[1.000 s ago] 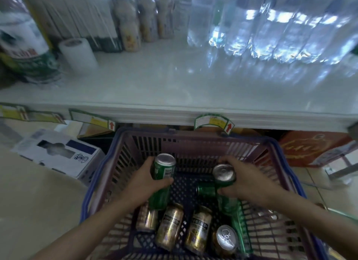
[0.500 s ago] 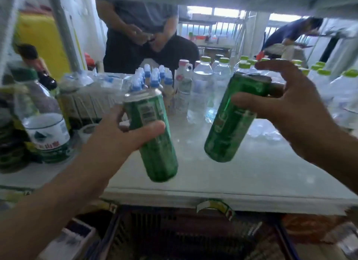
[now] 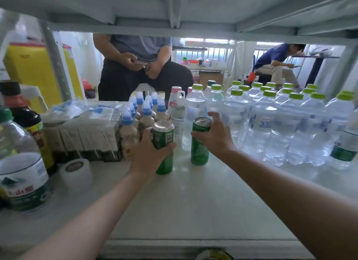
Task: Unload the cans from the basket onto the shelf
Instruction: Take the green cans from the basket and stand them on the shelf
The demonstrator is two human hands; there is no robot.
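Observation:
Two tall green cans stand upright on the white shelf (image 3: pixel 193 205), side by side near its middle. My left hand (image 3: pixel 149 155) is wrapped around the left green can (image 3: pixel 163 137), whose base rests on the shelf. My right hand (image 3: pixel 215 136) grips the right green can (image 3: pixel 200 149) from its right side; that can also touches the shelf surface. The basket is out of view below the shelf edge.
Small blue-capped bottles (image 3: pixel 143 114) stand just behind the left can, clear water bottles (image 3: pixel 271 120) with green caps fill the right. A tape roll (image 3: pixel 76 172) and large bottles (image 3: pixel 23 178) sit at the left. Beyond the shelf are two people. Another shelf hangs overhead.
Both hands lifted a green can each from the basket, carried them up and forward, and set them down upright on the shelf. The view rose from the basket to the shelf.

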